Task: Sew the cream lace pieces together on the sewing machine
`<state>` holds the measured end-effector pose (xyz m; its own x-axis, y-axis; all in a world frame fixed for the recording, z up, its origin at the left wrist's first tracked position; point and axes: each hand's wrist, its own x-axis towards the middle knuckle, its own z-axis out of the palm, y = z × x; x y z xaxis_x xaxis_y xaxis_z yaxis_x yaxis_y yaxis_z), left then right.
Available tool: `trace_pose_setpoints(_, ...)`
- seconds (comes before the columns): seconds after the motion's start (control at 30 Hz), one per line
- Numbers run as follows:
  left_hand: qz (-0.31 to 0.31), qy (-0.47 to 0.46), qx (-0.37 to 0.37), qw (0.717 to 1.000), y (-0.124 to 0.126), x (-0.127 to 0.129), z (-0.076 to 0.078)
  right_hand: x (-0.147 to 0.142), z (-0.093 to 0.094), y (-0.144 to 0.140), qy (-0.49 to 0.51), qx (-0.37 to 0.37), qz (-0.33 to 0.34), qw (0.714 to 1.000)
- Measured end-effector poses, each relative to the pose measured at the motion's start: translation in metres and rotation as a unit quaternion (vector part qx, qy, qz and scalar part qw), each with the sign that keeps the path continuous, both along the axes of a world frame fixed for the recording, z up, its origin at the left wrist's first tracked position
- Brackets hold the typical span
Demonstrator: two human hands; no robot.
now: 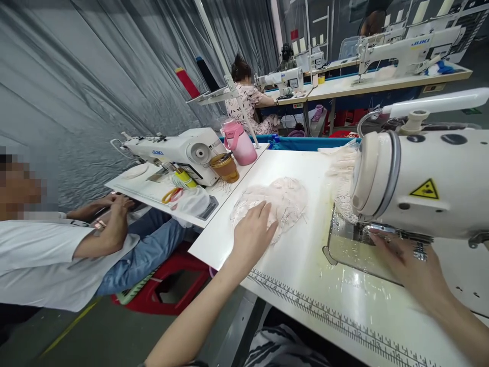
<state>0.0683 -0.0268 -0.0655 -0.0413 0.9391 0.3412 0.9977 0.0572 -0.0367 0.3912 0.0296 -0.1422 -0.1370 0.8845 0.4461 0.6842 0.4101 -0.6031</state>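
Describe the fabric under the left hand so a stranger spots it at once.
On the white table, left of the nearest sewing machine, lies pale pink fabric with a two-lobed outline, under the left hand. Unlike the other fabric beside the machine's head, it lies apart from the machine.

A worker's striped clothing (284, 349), dark with pale bands and creased in loose folds, shows below the printed ruler (317, 312). The left hand (252, 228) and right hand (412, 267) are bare, as are both slender forearms (202, 311).
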Motion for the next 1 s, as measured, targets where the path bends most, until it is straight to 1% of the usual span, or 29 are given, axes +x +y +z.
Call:
trace_pose_setpoints(0.07,0.002,-0.047,0.003,0.999,-0.011,-0.007,-0.009,0.000,-0.001,0.000,-0.020,-0.003,-0.007,1.000)
trace_pose_setpoints(0.13,-0.008,-0.112,0.024,0.993,-0.016,-0.009,-0.015,0.001,-0.001,-0.001,-0.036,-0.007,-0.007,0.999)
trace_pose_setpoints(0.2,-0.010,-0.157,0.049,0.986,-0.018,-0.007,-0.017,0.001,0.000,-0.001,-0.044,-0.009,-0.005,0.999)
trace_pose_setpoints(0.27,-0.011,-0.207,0.062,0.976,-0.019,-0.002,-0.014,0.000,0.002,-0.001,-0.046,-0.008,-0.006,0.999)
trace_pose_setpoints(0.33,-0.028,-0.307,0.063,0.949,-0.019,0.009,-0.009,-0.001,0.004,-0.001,-0.043,-0.008,-0.007,0.999)
trace_pose_setpoints(0.37,-0.053,-0.363,0.049,0.929,-0.019,0.016,-0.007,-0.002,0.005,-0.001,-0.038,-0.007,-0.008,0.999)
trace_pose_setpoints(0.4,-0.091,-0.413,0.020,0.906,-0.018,0.025,-0.004,-0.003,0.007,-0.001,-0.034,-0.007,-0.004,0.999)
trace_pose_setpoints(0.43,-0.145,-0.441,-0.026,0.885,-0.017,0.035,-0.002,-0.003,0.008,-0.001,-0.032,-0.006,-0.001,0.999)
trace_pose_setpoints(0.47,-0.211,-0.443,-0.087,0.867,-0.015,0.045,-0.001,-0.004,0.010,-0.001,-0.032,-0.007,0.005,0.999)
trace_pose_setpoints(0.53,-0.349,-0.395,-0.197,0.827,-0.010,0.066,0.001,-0.004,0.014,-0.002,-0.041,-0.010,0.020,0.999)
trace_pose_setpoints(0.57,-0.407,-0.360,-0.230,0.807,-0.007,0.075,0.001,-0.004,0.016,-0.003,-0.052,-0.008,0.029,0.998)
trace_pose_setpoints(0.6,-0.453,-0.328,-0.243,0.792,-0.005,0.083,0.001,-0.004,0.018,-0.003,-0.056,-0.001,0.024,0.998)
trace_pose_setpoints(0.63,-0.482,-0.301,-0.239,0.788,-0.003,0.090,0.000,-0.004,0.019,-0.004,-0.070,0.004,0.027,0.997)
trace_pose_setpoints(0.67,-0.490,-0.277,-0.220,0.797,-0.002,0.095,-0.002,-0.005,0.020,-0.004,-0.080,0.016,0.029,0.996)
trace_pose_setpoints(0.7,-0.479,-0.253,-0.193,0.818,-0.001,0.099,-0.004,-0.005,0.021,-0.005,-0.095,0.024,0.046,0.994)
trace_pose_setpoints(0.73,-0.455,-0.223,-0.164,0.847,-0.001,0.101,-0.006,-0.005,0.021,-0.005,-0.109,0.042,0.071,0.991)
trace_pose_setpoints(0.77,-0.426,-0.189,-0.137,0.874,-0.002,0.102,-0.009,-0.005,0.021,-0.006,-0.122,0.065,0.108,0.984)
trace_pose_setpoints(0.8,-0.403,-0.153,-0.119,0.895,-0.002,0.103,-0.011,-0.006,0.021,-0.006,-0.140,0.084,0.160,0.974)
trace_pose_setpoints(0.83,-0.391,-0.122,-0.109,0.906,-0.003,0.102,-0.013,-0.007,0.020,-0.006,-0.155,0.097,0.206,0.961)
trace_pose_setpoints(0.87,-0.391,-0.100,-0.107,0.909,-0.003,0.101,-0.015,-0.008,0.020,-0.006,-0.164,0.109,0.237,0.952)
trace_pose_setpoints(0.9,-0.399,-0.088,-0.108,0.906,-0.003,0.100,-0.016,-0.008,0.019,-0.006,-0.167,0.114,0.255,0.945)
trace_pose_setpoints(0.97,-0.419,-0.091,-0.108,0.897,0.000,0.096,-0.016,-0.009,0.018,-0.005,-0.158,0.112,0.260,0.946)
trace_pose_setpoints(1.0,-0.418,-0.101,-0.102,0.897,0.003,0.095,-0.015,-0.009,0.018,-0.005,-0.150,0.102,0.253,0.950)
